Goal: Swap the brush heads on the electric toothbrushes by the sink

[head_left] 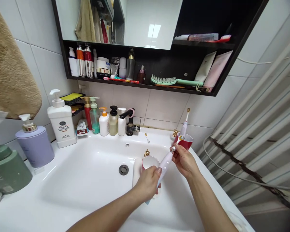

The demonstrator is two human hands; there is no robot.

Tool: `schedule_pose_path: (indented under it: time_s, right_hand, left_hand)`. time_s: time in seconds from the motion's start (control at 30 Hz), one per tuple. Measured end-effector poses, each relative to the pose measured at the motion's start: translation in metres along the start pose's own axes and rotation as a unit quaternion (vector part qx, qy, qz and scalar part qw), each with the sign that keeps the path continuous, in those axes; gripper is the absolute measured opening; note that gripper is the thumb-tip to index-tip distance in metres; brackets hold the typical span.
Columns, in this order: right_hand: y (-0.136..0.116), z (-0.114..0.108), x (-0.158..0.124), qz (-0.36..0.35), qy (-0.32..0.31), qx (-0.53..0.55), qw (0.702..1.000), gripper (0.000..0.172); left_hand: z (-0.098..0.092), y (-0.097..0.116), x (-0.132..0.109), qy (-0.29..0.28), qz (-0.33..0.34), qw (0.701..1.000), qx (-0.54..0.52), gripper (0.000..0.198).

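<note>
Over the right side of the white sink, my left hand [148, 182] is wrapped round the handle of a pale electric toothbrush [166, 162]. My right hand [183, 158] pinches the brush head [177, 144] where it meets the metal shaft at the handle's top. A red cup with a white inside [150, 162] stands in the sink behind my left hand, partly hidden. On the rear right rim, a second red cup [188, 141] holds another electric toothbrush [184, 129]. A small brush head [147, 138] lies on the back ledge.
A black faucet [130, 124] rises behind the sink [87, 174], with pump bottles [104, 124] to its left. Larger bottles [62, 124] line the left rim. A dark mirror cabinet [142, 84] hangs above. White folded panels [256, 129] stand at the right.
</note>
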State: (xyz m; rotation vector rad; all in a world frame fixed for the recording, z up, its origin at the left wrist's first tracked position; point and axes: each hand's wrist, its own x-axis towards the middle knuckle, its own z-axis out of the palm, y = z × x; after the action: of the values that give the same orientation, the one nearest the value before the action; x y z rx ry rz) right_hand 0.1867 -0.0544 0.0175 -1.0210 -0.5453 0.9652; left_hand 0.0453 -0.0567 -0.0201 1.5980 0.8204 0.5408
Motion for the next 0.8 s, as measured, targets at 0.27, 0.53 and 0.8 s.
schedule_pose_path:
  time_s: [0.27,0.53,0.8]
  right_hand:
    - [0.0054,-0.0006,0.0023,-0.029,0.01,-0.055,0.998,0.021]
    - [0.0071,-0.0012,0.0035,-0.02,-0.01,-0.07,0.997,0.021]
    - [0.0099,0.0004,0.0052,-0.021,-0.028,-0.066,0.997,0.021]
  left_hand:
    - [0.0004,0.0009,0.0018,-0.049,-0.034,0.994,-0.095,0.039]
    - [0.0005,-0.0025,0.0027,-0.037,-0.03,0.995,-0.088,0.041]
    - [0.0023,-0.0009,0.0024,-0.042,-0.02,0.99,-0.133,0.041]
